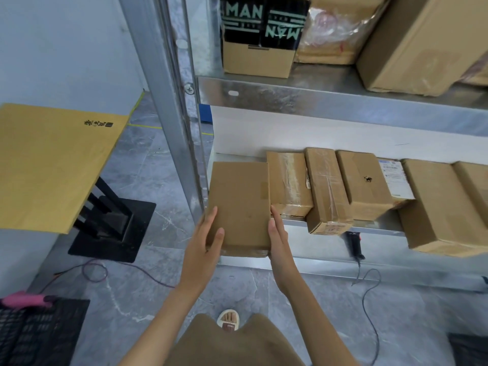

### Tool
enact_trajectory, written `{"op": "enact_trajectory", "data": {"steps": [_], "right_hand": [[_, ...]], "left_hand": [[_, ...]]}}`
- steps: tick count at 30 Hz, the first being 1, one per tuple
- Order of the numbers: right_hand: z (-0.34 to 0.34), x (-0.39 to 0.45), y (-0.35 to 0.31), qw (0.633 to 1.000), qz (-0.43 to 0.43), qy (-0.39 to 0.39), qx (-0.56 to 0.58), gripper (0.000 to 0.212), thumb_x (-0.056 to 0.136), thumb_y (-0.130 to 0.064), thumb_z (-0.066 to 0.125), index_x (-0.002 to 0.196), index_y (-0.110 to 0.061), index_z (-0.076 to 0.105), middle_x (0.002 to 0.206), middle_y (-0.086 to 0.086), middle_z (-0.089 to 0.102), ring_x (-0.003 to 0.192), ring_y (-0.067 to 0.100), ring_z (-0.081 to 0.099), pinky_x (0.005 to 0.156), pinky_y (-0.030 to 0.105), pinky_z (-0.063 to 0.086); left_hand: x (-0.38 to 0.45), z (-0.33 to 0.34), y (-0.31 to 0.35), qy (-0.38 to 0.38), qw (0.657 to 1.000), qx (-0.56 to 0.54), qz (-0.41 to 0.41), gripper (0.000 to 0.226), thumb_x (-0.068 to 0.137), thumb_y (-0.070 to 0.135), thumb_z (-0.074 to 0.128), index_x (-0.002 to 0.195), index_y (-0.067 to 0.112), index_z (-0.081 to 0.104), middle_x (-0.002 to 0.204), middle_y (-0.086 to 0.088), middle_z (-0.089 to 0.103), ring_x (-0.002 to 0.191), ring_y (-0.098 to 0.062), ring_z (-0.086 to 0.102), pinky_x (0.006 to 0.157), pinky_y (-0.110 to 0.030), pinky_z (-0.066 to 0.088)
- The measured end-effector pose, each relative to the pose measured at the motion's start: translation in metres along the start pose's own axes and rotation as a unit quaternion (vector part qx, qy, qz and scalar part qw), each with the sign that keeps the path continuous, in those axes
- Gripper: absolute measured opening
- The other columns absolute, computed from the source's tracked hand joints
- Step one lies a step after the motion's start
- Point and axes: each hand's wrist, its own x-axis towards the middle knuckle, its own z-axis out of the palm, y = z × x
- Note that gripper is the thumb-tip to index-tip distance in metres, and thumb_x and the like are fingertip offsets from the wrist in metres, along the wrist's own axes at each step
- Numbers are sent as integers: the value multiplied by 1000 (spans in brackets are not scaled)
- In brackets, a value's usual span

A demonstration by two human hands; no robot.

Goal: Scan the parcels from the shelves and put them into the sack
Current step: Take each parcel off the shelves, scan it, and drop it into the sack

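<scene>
The parcel (239,204), a plain brown carton, sits at the left end of the lower shelf (380,225), beside the steel upright, its near end jutting out past the shelf's front edge, probably because it is being drawn clear of the row. The left hand (204,240) lies flat along its left side with the thumb laid on the top face; the right hand (277,237) presses its straight fingers against the right side, in the narrow gap next to the taped carton (289,183). So the 2 hands clamp the parcel between them with flat palms, nothing curled round it. Both forearms reach forward and slightly inward from below. The handheld scanner (354,245) lies under the shelf's front edge, well to the right, its cable trailing on the floor, so scanning likely comes next. No sack is plainly visible.
</scene>
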Motion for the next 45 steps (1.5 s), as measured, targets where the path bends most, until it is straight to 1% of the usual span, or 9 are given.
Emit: {"op": "enact_trajectory", "data": {"steps": [3,7,11,18,24,30,36,43,45], "right_hand": [[-3,-3,1,999,15,-7,32,33,101,-58,40,134,-62,44,148,-5,41,134,15,45,113,48,41],[-8,-5,1,996,21,-32,74,40,99,-64,39,137,-56,45,142,-17,55,129,6,54,105,38,47],[-13,-5,4,992,40,-38,113,46,103,-59,31,142,-42,50,139,-8,61,125,10,60,92,30,53],[-23,-20,-20,995,-15,-75,71,53,97,-62,44,148,-49,37,151,-21,46,140,4,41,113,36,35],[-37,-41,-46,992,-71,-82,61,63,82,-59,67,140,-54,46,144,-19,53,134,4,49,97,29,43],[-48,-58,-66,990,-139,-3,-17,76,65,-62,77,134,-62,46,148,-13,41,135,2,42,108,33,44],[-34,-65,-68,965,-222,80,-117,72,72,-49,78,135,-57,43,138,-7,28,132,-15,21,99,-3,26],[-45,-65,-73,971,-202,125,-13,110,70,-36,88,155,-38,19,150,-5,37,139,14,41,112,46,41],[-48,-63,-75,973,-197,122,-12,101,70,-33,88,153,-35,31,146,0,44,133,18,47,108,47,46]], "left_hand": [[-9,0,1,4,1000,18,1,48,95,58,43,139,67,27,161,13,32,127,27,31,94,0,35],[-23,6,5,14,998,52,23,43,101,62,41,140,67,23,164,15,26,136,-14,50,95,-29,52],[-36,15,13,42,993,86,65,44,104,55,41,143,62,22,161,20,19,137,2,30,106,-31,43],[-47,7,22,79,994,28,69,49,93,65,38,139,77,25,152,43,16,140,22,20,105,-9,28],[-46,3,32,92,990,-52,92,47,97,52,44,140,69,36,147,44,36,141,11,35,109,-4,29],[-30,9,44,-1,991,-114,76,47,97,48,44,143,47,40,149,33,40,140,8,38,110,-14,39],[-4,21,81,-58,994,-95,22,61,80,77,36,139,65,24,152,3,35,141,-6,32,123,-39,26],[11,21,107,-123,990,-68,34,71,73,84,34,138,69,12,169,14,12,154,-1,3,128,-47,7],[10,20,110,-146,983,-111,29,70,79,76,41,144,65,18,167,18,18,154,-1,12,127,-45,14]]}}
